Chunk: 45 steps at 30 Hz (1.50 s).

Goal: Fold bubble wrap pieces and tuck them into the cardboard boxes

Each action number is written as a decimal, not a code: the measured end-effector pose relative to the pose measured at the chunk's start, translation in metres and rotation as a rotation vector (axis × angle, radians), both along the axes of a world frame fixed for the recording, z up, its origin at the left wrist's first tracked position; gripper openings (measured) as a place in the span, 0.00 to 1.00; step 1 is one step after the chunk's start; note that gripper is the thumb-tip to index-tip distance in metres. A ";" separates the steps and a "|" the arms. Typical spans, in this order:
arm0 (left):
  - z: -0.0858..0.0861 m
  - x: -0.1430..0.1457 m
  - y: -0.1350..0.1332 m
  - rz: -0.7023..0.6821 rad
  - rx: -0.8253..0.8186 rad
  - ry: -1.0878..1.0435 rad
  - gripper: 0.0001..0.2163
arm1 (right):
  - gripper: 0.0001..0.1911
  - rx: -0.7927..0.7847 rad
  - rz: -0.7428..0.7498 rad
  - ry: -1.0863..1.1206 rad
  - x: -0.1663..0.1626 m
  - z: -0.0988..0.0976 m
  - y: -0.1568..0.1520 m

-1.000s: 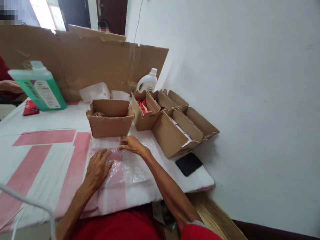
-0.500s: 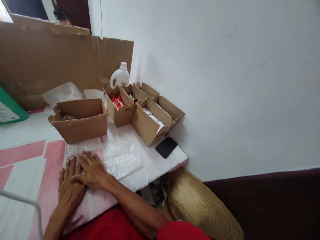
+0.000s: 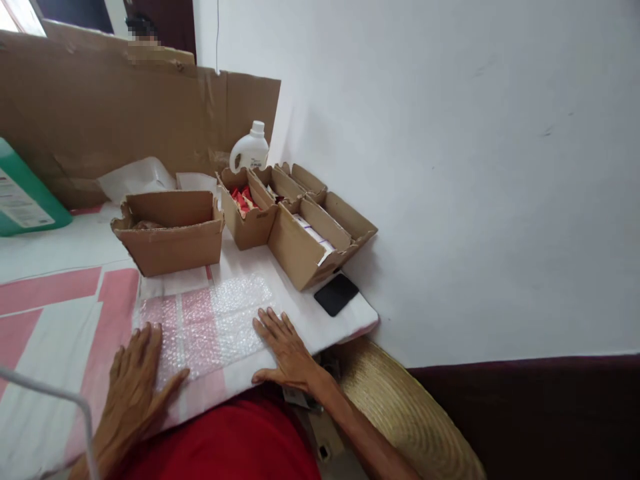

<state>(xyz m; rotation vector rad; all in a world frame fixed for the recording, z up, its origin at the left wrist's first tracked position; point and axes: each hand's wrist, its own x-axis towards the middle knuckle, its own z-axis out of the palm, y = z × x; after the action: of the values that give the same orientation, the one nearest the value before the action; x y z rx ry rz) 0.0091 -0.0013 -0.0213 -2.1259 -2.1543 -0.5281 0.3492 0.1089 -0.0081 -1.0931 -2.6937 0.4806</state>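
Observation:
A sheet of clear bubble wrap (image 3: 200, 333) lies flat on the table, and the pink and white cloth (image 3: 45, 360) shows through it. My left hand (image 3: 137, 380) rests at the sheet's left edge, fingers stretched out and thumb lying over its lower corner. At the sheet's right end my right hand (image 3: 283, 353) lies flat, fingers apart, close to the table's front edge. Neither hand holds anything.
Behind the sheet stands a cardboard box (image 3: 175, 250). More open boxes (image 3: 250, 230) hold red packets and white packs. A black phone (image 3: 336, 294), white jug (image 3: 251, 150), green bottle (image 3: 30, 200) and straw hat (image 3: 400, 400) surround them. A cable (image 3: 55, 390) crosses the lower left.
My right hand has moved off my left hand, rightward across the bubble wrap to its far end. My left hand stays at the left edge, its thumb now spread. The view has shifted slightly.

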 end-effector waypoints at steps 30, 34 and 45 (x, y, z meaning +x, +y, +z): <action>0.040 -0.017 -0.039 0.547 0.012 -0.591 0.18 | 0.26 0.197 -0.557 0.360 -0.033 -0.019 -0.017; 0.033 -0.014 -0.032 0.576 0.056 -0.470 0.17 | 0.28 0.293 -0.614 0.272 -0.040 -0.022 -0.013; 0.028 -0.009 -0.028 0.545 0.131 -0.260 0.17 | 0.26 0.256 -0.683 0.073 -0.044 -0.022 0.001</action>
<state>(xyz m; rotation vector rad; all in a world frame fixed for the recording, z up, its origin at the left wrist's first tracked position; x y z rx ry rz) -0.0003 -0.0296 0.0069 -1.3740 -2.6031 -0.8863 0.3052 0.1095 -0.0301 -1.7400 -2.0504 0.0502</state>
